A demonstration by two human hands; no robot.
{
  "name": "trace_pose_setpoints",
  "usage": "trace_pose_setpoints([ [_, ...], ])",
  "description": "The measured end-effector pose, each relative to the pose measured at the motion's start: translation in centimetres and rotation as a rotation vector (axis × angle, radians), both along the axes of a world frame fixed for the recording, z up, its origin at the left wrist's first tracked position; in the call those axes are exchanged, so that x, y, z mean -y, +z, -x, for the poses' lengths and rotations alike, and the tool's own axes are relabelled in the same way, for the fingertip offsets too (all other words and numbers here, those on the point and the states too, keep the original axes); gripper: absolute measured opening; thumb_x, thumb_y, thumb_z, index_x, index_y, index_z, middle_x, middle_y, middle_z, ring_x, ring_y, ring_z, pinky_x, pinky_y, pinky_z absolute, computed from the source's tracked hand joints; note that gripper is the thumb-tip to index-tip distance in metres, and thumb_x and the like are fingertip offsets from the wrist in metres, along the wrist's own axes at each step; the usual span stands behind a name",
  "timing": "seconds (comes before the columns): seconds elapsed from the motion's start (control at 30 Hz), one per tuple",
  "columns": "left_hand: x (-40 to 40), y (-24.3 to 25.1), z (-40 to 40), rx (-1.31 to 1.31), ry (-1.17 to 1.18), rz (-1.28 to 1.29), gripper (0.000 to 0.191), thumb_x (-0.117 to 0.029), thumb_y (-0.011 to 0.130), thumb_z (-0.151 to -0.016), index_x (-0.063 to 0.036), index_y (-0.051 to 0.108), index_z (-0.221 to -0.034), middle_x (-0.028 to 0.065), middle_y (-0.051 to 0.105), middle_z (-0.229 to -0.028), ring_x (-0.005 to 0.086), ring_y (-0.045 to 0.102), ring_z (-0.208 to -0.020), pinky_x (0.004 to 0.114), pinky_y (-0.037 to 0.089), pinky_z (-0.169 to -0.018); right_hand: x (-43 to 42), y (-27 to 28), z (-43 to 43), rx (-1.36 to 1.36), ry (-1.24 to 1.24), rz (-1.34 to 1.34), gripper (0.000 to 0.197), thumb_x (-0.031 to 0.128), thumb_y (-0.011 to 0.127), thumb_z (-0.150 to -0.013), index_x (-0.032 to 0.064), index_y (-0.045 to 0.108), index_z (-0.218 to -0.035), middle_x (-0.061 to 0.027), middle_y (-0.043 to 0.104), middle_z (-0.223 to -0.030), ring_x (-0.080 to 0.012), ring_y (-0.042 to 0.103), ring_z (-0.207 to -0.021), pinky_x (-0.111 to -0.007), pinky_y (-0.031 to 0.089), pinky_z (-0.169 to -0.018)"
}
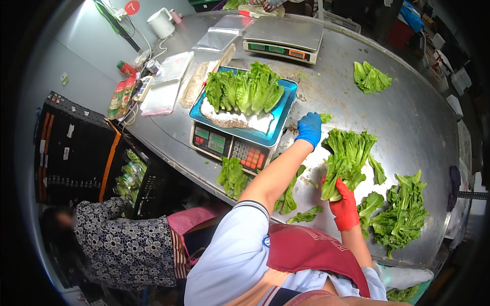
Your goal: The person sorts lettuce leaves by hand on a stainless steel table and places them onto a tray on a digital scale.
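My right hand [344,204], in a red rubber glove, grips a head of green leaf lettuce [350,155] at its base, leaves pointing away from me. Blue-gloved, my left hand [309,128] reaches over the steel table between that lettuce and the scale. Its fingers look curled, and a small leaf scrap [325,118] shows beside them; whether they hold it is unclear. Several lettuce heads [245,90] lie side by side in the blue tray [288,103] of a digital scale [229,147]. A heap of loose leaves [402,210] lies right of my right hand.
A second scale [283,34] stands at the back of the steel table [329,84]. Clear plastic bags [164,86] lie at the left, near a white kettle [160,23]. More lettuce [371,77] sits far right. A person [126,244] bends beside black crates [76,153].
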State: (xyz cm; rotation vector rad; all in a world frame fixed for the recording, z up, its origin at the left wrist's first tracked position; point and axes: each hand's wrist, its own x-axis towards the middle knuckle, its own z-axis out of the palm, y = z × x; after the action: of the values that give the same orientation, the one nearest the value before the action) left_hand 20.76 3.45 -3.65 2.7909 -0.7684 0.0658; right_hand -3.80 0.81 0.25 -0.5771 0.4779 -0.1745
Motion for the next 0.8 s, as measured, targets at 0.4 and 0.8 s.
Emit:
trace_pose_setpoints([
  [0.4, -8.3, 11.0, 0.0, 0.197, -0.003, 0.281, 0.017, -0.019, 0.058, -0.078, -0.0057, 0.054, -0.088, 0.0162, 0.055, -0.080, 0.0352, 0.056, -0.073, 0.042, 0.045, -0.062, 1.1, -1.1, 0.8, -0.031, -0.041, -0.080, 0.042, 0.008, 0.054, -0.083, 0.0031, 0.041, -0.123, -0.0154, 0.057, -0.108, -0.0293, 0.058, -0.092, -0.040, 0.049, -0.078],
  [0.8, -10.8, 9.2, -4.4, 0.509, 0.115, -0.045, 0.022, -0.019, 0.063, -0.072, -0.0049, 0.055, -0.088, 0.0126, 0.051, -0.082, 0.0317, 0.054, -0.075, 0.041, 0.045, -0.063, 0.9, -1.9, 1.4, -0.050, 0.048, -0.156, 0.041, 0.002, 0.055, -0.081, 0.0018, 0.044, -0.119, -0.0115, 0.057, -0.105, -0.0253, 0.058, -0.092, -0.038, 0.050, -0.078],
])
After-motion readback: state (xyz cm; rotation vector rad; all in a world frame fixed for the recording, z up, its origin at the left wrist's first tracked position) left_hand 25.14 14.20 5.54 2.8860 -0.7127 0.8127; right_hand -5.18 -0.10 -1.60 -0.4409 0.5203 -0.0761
